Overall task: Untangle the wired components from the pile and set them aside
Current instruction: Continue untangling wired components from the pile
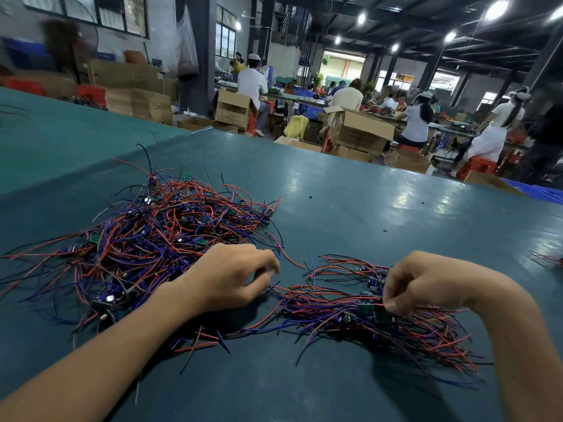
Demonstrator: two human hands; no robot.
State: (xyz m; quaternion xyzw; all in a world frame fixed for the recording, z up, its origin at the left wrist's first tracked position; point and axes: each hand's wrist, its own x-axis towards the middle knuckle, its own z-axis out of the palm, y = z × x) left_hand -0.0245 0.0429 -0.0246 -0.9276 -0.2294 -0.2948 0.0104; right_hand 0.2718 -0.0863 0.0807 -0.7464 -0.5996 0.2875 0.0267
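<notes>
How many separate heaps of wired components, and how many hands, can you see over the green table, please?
tangled pile: 1
set-aside bundle: 1
small cluster at the right edge: 1
hands: 2 (left hand, right hand)
Total: 5

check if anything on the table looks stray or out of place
A few small black bits lie loose on the table, away from the tangled pile. A small clump of wires sits alone at the right edge, apart from the sorted bundle.
</notes>
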